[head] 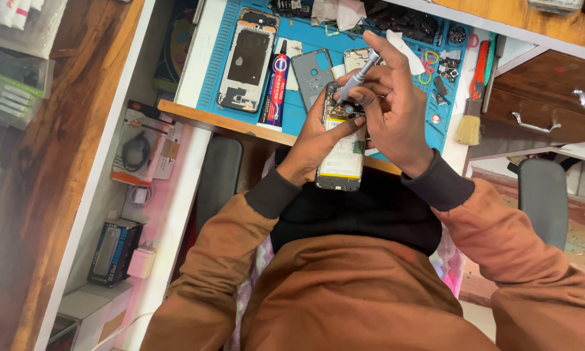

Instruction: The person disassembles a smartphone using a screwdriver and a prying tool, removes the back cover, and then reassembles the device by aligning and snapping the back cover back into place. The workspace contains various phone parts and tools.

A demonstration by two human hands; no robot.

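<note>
The left hand (312, 146) wraps its fingers around an opened phone (342, 149), held just off the near edge of the blue mat (209, 78) on the surface. The right hand (390, 117) pinches a grey screwdriver (360, 75), tip down on the phone's upper part between both thumbs. A slip of the tip could likely gouge the exposed board; a loose screw could drop into the lap below the fingers.

One head-worn camera, looking steeply down and close over the person's lap toward the bench (195, 114) edge ahead.
</note>
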